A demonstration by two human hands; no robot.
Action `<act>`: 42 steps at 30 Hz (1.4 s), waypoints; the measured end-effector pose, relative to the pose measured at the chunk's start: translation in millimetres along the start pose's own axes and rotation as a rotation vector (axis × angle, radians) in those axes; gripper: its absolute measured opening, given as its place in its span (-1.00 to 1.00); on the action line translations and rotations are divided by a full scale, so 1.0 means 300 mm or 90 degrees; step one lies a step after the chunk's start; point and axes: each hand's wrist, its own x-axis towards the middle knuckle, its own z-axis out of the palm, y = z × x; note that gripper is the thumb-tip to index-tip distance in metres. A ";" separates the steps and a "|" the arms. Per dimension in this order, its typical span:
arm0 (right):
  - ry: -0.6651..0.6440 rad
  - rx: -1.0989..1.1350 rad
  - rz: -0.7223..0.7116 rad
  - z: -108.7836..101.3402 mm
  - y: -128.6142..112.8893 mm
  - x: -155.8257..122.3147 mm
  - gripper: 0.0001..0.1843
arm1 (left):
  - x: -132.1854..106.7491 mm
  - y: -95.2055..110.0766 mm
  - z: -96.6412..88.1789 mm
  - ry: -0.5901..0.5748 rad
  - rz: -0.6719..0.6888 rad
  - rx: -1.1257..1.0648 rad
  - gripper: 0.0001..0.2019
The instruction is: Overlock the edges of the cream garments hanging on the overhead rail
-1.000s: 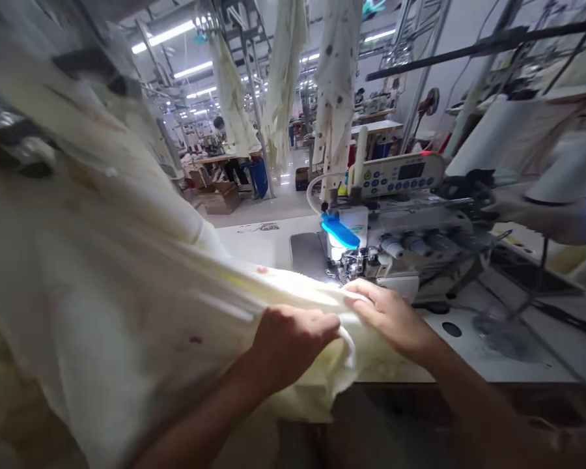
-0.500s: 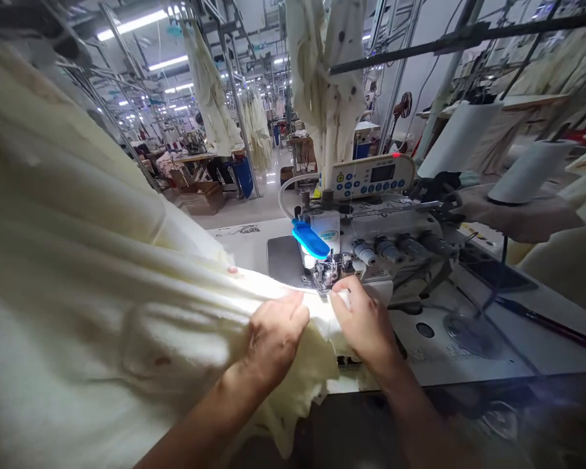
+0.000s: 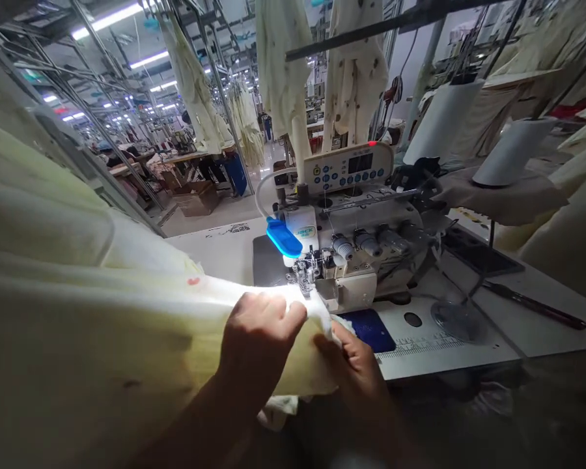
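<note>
A large pale yellow fabric piece (image 3: 92, 312) fills the left half of the view and runs across the table to the overlock sewing machine (image 3: 351, 247). My left hand (image 3: 258, 339) rests closed on top of the fabric just in front of the lit presser foot (image 3: 305, 277). My right hand (image 3: 356, 365) pinches the fabric's edge from below and to the right, close to the machine's front. A small red mark (image 3: 193, 281) shows on the cloth.
A control panel (image 3: 349, 168) tops the machine. White thread cones (image 3: 510, 153) stand at the right. A dark blue patch (image 3: 368, 329) and a printed ruler mark the white table (image 3: 449, 339). Pale garments (image 3: 354, 78) hang overhead. Other workstations lie far left.
Both hands have drawn together and moved the fabric edge up to the presser foot. My right hand dropped lower, under the edge. The view has shifted, and the machine sits further left.
</note>
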 end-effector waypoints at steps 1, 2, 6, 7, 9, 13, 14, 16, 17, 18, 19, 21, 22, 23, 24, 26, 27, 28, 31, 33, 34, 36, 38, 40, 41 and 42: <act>0.039 -0.035 -0.016 -0.005 -0.003 0.024 -0.57 | 0.019 0.001 0.023 -0.034 -0.031 0.009 -0.79; 0.078 -0.074 -0.028 -0.011 -0.007 0.049 -0.62 | 0.038 -0.002 0.047 -0.082 -0.064 0.012 -0.80; 0.133 -0.131 0.016 -0.018 0.000 0.113 -0.68 | 0.082 -0.043 0.122 -0.329 -0.156 -0.024 -0.78; 0.119 -0.112 0.030 -0.014 0.008 0.112 -0.66 | 0.079 -0.053 0.129 -0.367 -0.160 -0.037 -0.76; 0.089 -0.065 0.037 0.000 0.025 0.088 -0.68 | 0.060 -0.065 0.128 -0.392 -0.151 -0.054 -0.73; 0.072 -0.043 0.038 0.023 0.037 0.011 -0.73 | 0.019 -0.060 0.096 -0.427 -0.135 -0.065 -0.74; 0.068 -0.059 0.033 0.022 0.034 -0.001 -0.75 | 0.017 -0.055 0.090 -0.435 -0.133 -0.065 -0.75; 0.056 -0.110 0.004 0.012 0.024 -0.010 -0.78 | 0.024 -0.044 0.084 -0.455 -0.135 -0.057 -0.76; 0.053 -0.142 -0.018 0.003 0.018 -0.008 -0.77 | 0.032 -0.038 0.083 -0.464 -0.135 -0.051 -0.76; 0.053 -0.172 -0.043 -0.006 0.013 -0.003 -0.75 | 0.040 -0.032 0.084 -0.472 -0.133 -0.046 -0.76; 0.052 -0.197 -0.068 -0.016 0.009 0.005 -0.72 | 0.049 -0.027 0.085 -0.477 -0.131 -0.041 -0.76; 0.049 -0.232 -0.107 -0.033 0.004 0.021 -0.64 | 0.066 -0.017 0.089 -0.471 -0.127 -0.035 -0.75; 0.048 -0.252 -0.117 -0.038 0.004 0.028 -0.61 | 0.073 -0.014 0.092 -0.464 -0.129 -0.033 -0.75; 0.049 -0.274 -0.119 -0.042 0.004 0.033 -0.57 | 0.079 -0.012 0.096 -0.458 -0.134 -0.032 -0.75; 0.053 -0.300 -0.117 -0.043 0.005 0.038 -0.55 | 0.085 -0.011 0.102 -0.453 -0.138 -0.031 -0.75; 0.074 -0.346 -0.112 -0.041 0.008 0.045 -0.52 | 0.098 -0.013 0.118 -0.433 -0.149 -0.030 -0.74; 0.083 -0.357 -0.111 -0.039 0.010 0.050 -0.52 | 0.106 -0.015 0.129 -0.420 -0.157 -0.031 -0.73; 0.093 -0.357 -0.112 -0.036 0.013 0.056 -0.51 | 0.115 -0.018 0.140 -0.405 -0.165 -0.033 -0.71; 0.114 -0.323 -0.100 -0.033 0.022 0.082 -0.50 | 0.143 -0.030 0.167 -0.373 -0.177 -0.041 -0.64; 0.121 -0.287 -0.083 -0.033 0.027 0.096 -0.50 | 0.147 -0.034 0.171 -0.367 -0.179 -0.045 -0.64; 0.120 -0.269 -0.071 -0.033 0.029 0.097 -0.50 | 0.138 -0.033 0.168 -0.367 -0.186 -0.044 -0.64; 0.117 -0.222 -0.041 -0.031 0.031 0.080 -0.51 | 0.090 -0.025 0.156 -0.312 -0.164 -0.051 -0.66; 0.089 -0.128 -0.001 -0.026 0.036 0.036 -0.47 | 0.005 -0.005 0.147 -0.182 -0.041 -0.095 -0.66; 0.039 -0.018 0.028 -0.017 0.050 -0.017 -0.41 | -0.091 0.022 0.152 -0.019 0.100 -0.166 -0.55; 0.025 0.013 0.029 -0.011 0.061 -0.040 -0.40 | -0.133 0.035 0.160 0.051 0.120 -0.200 -0.55; 0.039 0.017 0.019 -0.005 0.074 -0.056 -0.41 | -0.166 0.048 0.169 0.099 0.118 -0.241 -0.60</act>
